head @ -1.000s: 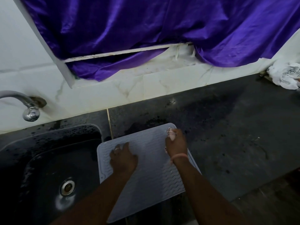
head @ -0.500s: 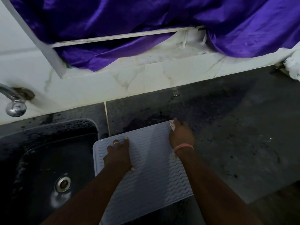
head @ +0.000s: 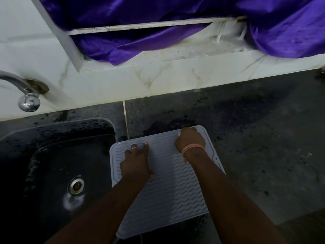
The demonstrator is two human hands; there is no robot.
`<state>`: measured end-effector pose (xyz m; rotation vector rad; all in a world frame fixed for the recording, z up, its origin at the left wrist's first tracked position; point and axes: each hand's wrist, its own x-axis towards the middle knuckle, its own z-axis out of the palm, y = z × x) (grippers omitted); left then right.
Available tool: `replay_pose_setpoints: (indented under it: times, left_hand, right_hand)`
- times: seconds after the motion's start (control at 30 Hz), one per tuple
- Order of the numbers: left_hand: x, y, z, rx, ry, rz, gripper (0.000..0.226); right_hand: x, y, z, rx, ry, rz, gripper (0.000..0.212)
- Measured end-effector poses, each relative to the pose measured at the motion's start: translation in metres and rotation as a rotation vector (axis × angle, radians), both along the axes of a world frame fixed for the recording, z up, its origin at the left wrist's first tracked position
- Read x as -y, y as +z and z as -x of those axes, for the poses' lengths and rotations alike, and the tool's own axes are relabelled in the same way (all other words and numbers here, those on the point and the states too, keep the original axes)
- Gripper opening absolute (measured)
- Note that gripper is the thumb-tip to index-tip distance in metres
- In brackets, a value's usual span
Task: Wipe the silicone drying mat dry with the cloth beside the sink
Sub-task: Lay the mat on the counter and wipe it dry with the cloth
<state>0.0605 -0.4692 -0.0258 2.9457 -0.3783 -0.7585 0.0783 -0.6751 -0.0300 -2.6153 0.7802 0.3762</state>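
Note:
A grey silicone drying mat (head: 168, 187) with wavy ridges lies on the dark counter, just right of the sink. My left hand (head: 135, 162) rests flat on the mat's left part, fingers stretched toward its far edge. At the mat's far right corner, my right hand (head: 190, 141), with a pink band on the wrist, is curled over a small pale cloth (head: 179, 134). Only a sliver of the cloth shows at the knuckles; the hand hides the rest.
A black sink (head: 52, 134) with a metal drain (head: 76, 186) sits on the left, a chrome tap (head: 29, 103) above it. The dark counter (head: 255, 129) has wet patches behind the mat. Purple fabric (head: 158, 14) hangs over the white tiled wall.
My right hand has slid with the cloth to the mat's far right corner. My left hand has shifted a little toward the far edge. The view has moved left, dropping the white bundle at right.

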Motion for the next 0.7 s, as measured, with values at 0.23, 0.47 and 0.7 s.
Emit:
replay_pose_setpoints:
  times: [0.23, 0.47, 0.7]
  left_hand:
    - [-0.030, -0.004, 0.028, 0.050, 0.210, 0.095, 0.112]
    - [-0.031, -0.003, 0.032, 0.049, 0.168, 0.051, 0.096]
    - [-0.047, -0.007, 0.029, 0.029, 0.151, 0.129, 0.103]
  right_hand:
    - [0.012, 0.006, -0.002, -0.030, 0.045, 0.012, 0.031]
    - [-0.048, 0.006, -0.010, -0.023, 0.098, -0.040, 0.034]
    - [-0.086, 0.002, -0.015, 0.001, 0.177, -0.070, 0.034]
